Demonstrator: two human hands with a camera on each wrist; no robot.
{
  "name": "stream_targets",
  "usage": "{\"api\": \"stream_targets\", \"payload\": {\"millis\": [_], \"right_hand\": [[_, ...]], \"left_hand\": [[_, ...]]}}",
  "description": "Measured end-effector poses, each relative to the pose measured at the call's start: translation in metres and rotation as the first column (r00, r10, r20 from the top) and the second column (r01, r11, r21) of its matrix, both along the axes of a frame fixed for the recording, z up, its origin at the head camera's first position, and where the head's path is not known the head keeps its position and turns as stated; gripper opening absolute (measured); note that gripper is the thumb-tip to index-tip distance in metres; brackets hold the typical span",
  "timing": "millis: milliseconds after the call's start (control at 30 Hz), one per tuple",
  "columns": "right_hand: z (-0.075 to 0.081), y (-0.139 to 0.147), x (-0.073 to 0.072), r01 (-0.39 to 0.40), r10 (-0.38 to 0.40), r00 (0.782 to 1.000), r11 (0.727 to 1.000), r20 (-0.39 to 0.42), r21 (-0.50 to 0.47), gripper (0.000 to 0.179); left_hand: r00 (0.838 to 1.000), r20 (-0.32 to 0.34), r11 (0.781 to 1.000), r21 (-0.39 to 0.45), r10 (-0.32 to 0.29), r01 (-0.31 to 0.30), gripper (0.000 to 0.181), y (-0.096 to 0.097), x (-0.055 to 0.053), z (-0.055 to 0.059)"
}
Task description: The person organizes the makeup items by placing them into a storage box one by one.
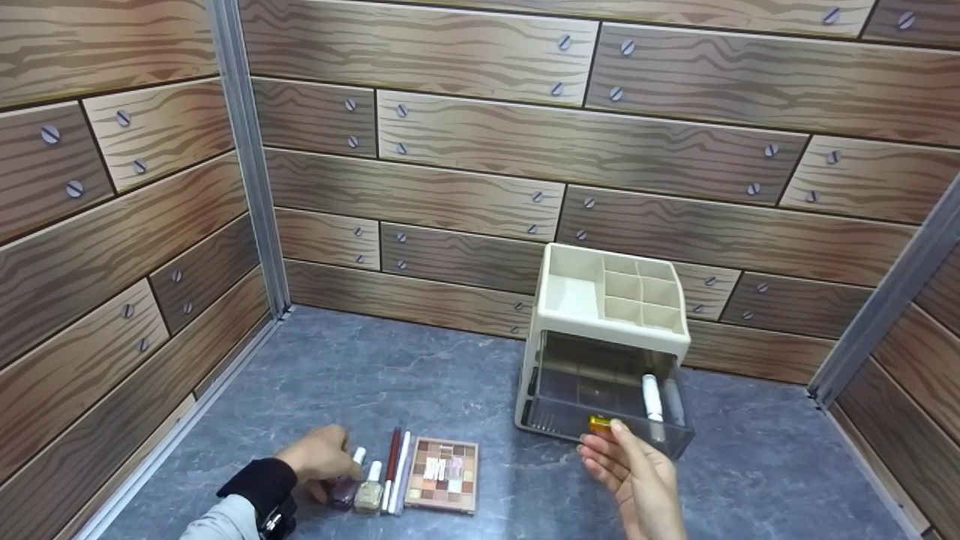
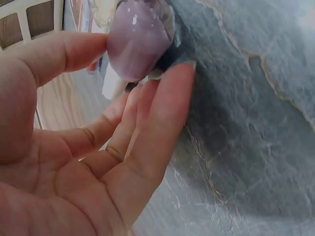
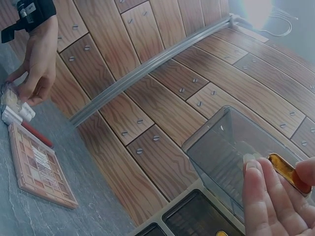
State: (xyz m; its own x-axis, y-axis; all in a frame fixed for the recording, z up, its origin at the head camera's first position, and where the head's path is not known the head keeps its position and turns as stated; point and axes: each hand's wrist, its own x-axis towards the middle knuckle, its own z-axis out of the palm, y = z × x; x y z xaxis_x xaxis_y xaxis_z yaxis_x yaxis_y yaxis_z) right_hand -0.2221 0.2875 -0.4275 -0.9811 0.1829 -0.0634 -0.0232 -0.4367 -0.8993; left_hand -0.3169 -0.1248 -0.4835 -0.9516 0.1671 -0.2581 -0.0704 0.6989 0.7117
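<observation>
My left hand (image 1: 322, 457) is at the purple nail polish bottle (image 2: 140, 39), thumb against one side and fingers curled in by its white cap. A pale glittery nail polish bottle (image 1: 368, 491) stands right beside it. My right hand (image 1: 637, 472) pinches a small shiny amber-gold oblong item (image 3: 283, 169) between thumb and fingers; its exact kind is unclear. That hand is at the front of the pulled-out clear drawer (image 1: 555, 420) of a cream organizer (image 1: 536, 330). Inside the drawer leans a white-capped tube (image 1: 652, 397).
A dark red pen-like stick (image 1: 392, 461) and a white one (image 1: 402, 472) lie side by side, right of the bottles. Next to them is an eyeshadow palette (image 1: 442, 475). The organizer's top has several compartments. Wood-patterned walls (image 1: 420, 180) enclose the grey marbled surface (image 1: 360, 367).
</observation>
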Motion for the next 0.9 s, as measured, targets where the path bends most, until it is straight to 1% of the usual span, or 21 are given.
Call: {"api": "stream_targets", "payload": {"millis": [100, 167, 267, 367, 500, 633, 700, 800, 900], "right_hand": [[0.0, 0.001, 0.0, 0.008, -0.008, 1.0, 1.0, 0.006, 0.0, 0.031], [0.0, 0.001, 0.0, 0.017, -0.017, 1.0, 1.0, 0.011, -0.001, 0.03], [0.0, 0.001, 0.0, 0.029, -0.029, 0.999, 1.0, 0.018, 0.002, 0.03], [-0.001, 0.0, 0.001, 0.036, -0.037, 0.999, 0.999, 0.034, 0.009, 0.029], [-0.001, -0.001, 0.002, 0.046, -0.046, 0.998, 0.999, 0.049, 0.01, 0.03], [0.0, -0.001, 0.002, 0.047, -0.047, 0.998, 0.999, 0.034, 0.008, 0.03], [0.0, -0.001, 0.002, 0.046, -0.047, 0.998, 0.999, 0.03, 0.012, 0.03], [0.0, -0.002, 0.001, 0.052, -0.053, 0.998, 0.999, 0.041, 0.017, 0.029], [0.0, -0.003, 0.001, 0.058, -0.058, 0.997, 0.998, 0.05, 0.009, 0.029]], "left_hand": [[0.999, -0.041, 0.999, -0.041, 0.012, -0.013, 0.03, 0.003, -0.002, -0.002], [0.997, -0.081, 0.996, -0.09, 0.014, -0.021, 0.03, 0.005, -0.004, -0.004], [0.992, -0.125, 0.988, -0.149, 0.01, -0.029, 0.029, 0.008, -0.007, -0.007], [0.989, -0.144, 0.986, -0.16, 0.017, -0.04, 0.03, 0.008, -0.008, -0.01], [0.984, -0.172, 0.989, -0.125, 0.05, -0.072, 0.031, 0.006, -0.008, -0.014], [0.978, -0.193, 0.992, -0.085, 0.076, -0.094, 0.03, 0.003, -0.007, -0.016], [0.977, -0.188, 0.993, -0.049, 0.1, -0.111, 0.03, 0.002, -0.007, -0.016], [0.979, -0.161, 0.992, 0.011, 0.125, -0.125, 0.027, 0.001, -0.007, -0.012], [0.985, -0.13, 0.992, 0.067, 0.115, -0.107, 0.028, -0.001, -0.006, -0.007]]}}
